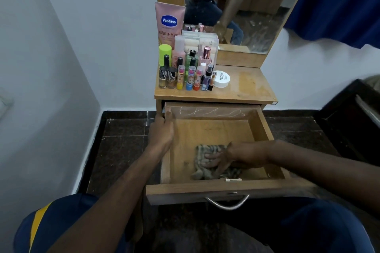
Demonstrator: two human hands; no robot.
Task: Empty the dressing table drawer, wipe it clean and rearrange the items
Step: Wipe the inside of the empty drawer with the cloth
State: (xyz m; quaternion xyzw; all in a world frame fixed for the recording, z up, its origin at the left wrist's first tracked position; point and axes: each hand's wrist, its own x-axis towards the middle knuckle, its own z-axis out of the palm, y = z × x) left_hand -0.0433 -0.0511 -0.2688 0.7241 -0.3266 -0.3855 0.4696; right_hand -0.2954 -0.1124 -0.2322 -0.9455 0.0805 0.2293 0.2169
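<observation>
The wooden drawer [207,188] of the dressing table [244,88] is pulled out, and its floor holds only a cloth. My right hand [232,157] presses flat on this striped grey-brown cloth [203,170] near the drawer's front. My left hand [161,129] grips the drawer's left wall near the back. Several cosmetics [185,72] stand grouped on the left of the tabletop: a pink Vaseline tube [169,22], small bottles, lip balm sticks and a white round jar [221,78].
A mirror [242,6] rises behind the tabletop. White walls close in at the left and the back. Dark furniture [353,121] stands at the right, with a blue curtain [339,2] above it. The floor is dark tile. My knees are below the drawer front with its metal handle [227,203].
</observation>
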